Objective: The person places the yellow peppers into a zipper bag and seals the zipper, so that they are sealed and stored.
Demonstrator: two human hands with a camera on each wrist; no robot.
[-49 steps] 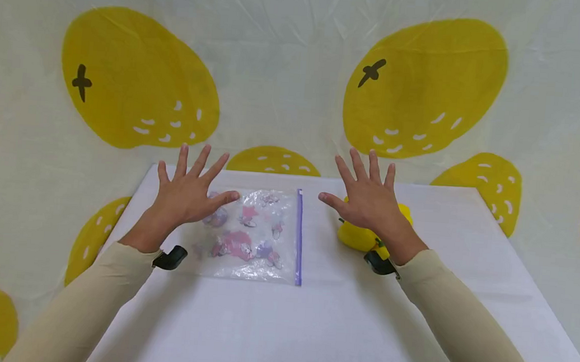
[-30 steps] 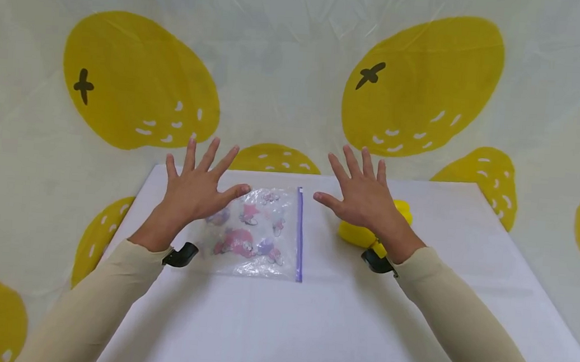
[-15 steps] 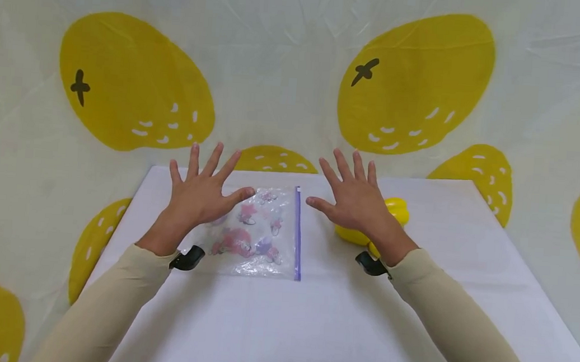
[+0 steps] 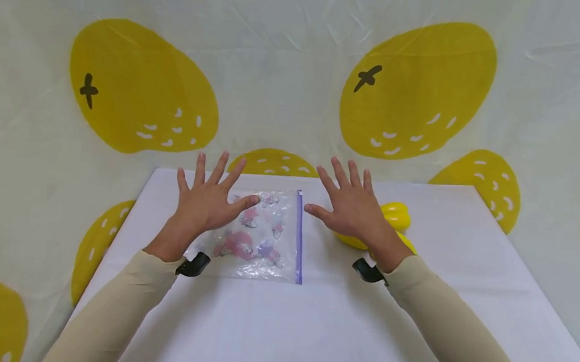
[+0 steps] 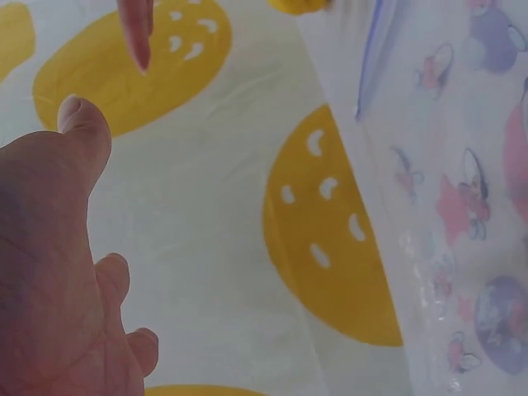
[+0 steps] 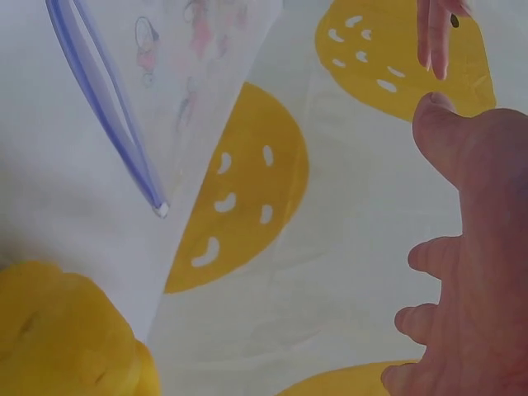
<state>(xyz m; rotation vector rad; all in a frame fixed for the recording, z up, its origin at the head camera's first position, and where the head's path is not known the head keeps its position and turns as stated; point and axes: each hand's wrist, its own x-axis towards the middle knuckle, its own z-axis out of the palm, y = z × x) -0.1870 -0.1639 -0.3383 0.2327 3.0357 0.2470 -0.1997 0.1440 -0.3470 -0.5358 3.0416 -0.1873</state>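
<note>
Table [image 4: 300, 327]: one, white-covered; 12 o'clock is the edge farthest from me.
Plastic bag [image 4: 251, 257]: one, clear, printed in pink and lilac; lies flat at 10 to 11 o'clock on the table.
Zip strip [image 4: 299, 238]: purple, along the bag's 3 o'clock edge.
Yellow peppers [image 4: 396, 215]: glossy, lobed, partly hidden, count unclear; at 1 to 2 o'clock, apart from the bag on its 3 o'clock side.
Left hand [image 4: 209, 203]: mine, raised over the bag's 10 o'clock corner; fingers straight and fanned around 12, thumb towards 2.
Right hand [image 4: 352, 208]: mine, raised at 1 o'clock, partly covering the peppers from my view; fingers straight and fanned, thumb between 9 and 10, towards the strip.
Sleeves [image 4: 109, 308]: two, beige.
Wrist devices [image 4: 194, 264]: two, small, black, one per wrist.
Backdrop [image 4: 283, 63]: pale sheet, large yellow fruit prints, beyond 12 o'clock.
</note>
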